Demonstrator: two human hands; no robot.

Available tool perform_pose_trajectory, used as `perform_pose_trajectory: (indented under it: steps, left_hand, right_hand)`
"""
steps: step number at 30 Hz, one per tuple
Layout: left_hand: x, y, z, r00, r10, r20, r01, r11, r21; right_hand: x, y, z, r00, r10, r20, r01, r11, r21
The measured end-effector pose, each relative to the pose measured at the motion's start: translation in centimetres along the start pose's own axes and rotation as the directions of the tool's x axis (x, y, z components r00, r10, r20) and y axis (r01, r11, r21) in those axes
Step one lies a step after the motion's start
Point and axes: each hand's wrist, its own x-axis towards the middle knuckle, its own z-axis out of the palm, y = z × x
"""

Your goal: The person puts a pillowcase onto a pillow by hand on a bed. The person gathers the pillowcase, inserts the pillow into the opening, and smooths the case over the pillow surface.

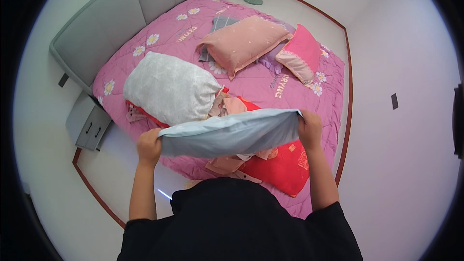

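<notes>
A light blue cloth (232, 135) is stretched sideways in front of me, about as wide as a pillow; whether it is a pillowcase I cannot tell. My left hand (149, 147) grips one end and my right hand (310, 129) the other, both with closed fingers. The cloth sags between them, above the near part of the bed. Just beyond it lies a plump white patterned pillow (169, 87), its right end gathered. Partly hidden under the cloth are a red pillow (285, 171) with gold print and some crumpled pale pink fabric (226, 164).
The bed has a pink flowered quilt (193, 34) and a grey headboard (116, 14). Farther back lie a peach pillow (246, 43), a pink pillow (304, 50) and a grey cloth (222, 23). A nightstand (89, 125) stands at left, a green-based stand (253, 0) behind.
</notes>
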Motion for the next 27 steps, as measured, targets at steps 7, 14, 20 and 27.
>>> perform_pose_trajectory:
  steps: [7, 14, 20, 27]
  left_hand:
    - [4.4, -2.2, -2.0, 0.995, -0.1, -0.013, 0.098, 0.989, -0.108]
    - [10.0, -3.8, 1.4, 0.86, -0.215, 0.462, 0.397, 0.851, -0.343]
    - [6.3, -10.0, 17.2, 0.903, -0.374, 0.212, 0.409, 0.899, -0.157]
    - [-16.9, -14.3, 24.5, 0.345, -0.64, 0.686, 0.93, 0.331, -0.158]
  right_hand:
    - [-0.2, -0.8, -2.3, 0.938, 0.173, 0.3, -0.243, 0.946, 0.214]
    - [2.1, 3.1, -5.2, 0.829, 0.296, 0.475, -0.491, 0.791, 0.365]
    - [-1.3, 9.4, 5.3, 0.899, 0.339, 0.279, -0.26, 0.923, -0.283]
    - [-26.4, 10.8, 9.5, 0.151, 0.903, 0.402, -0.957, 0.235, -0.17]
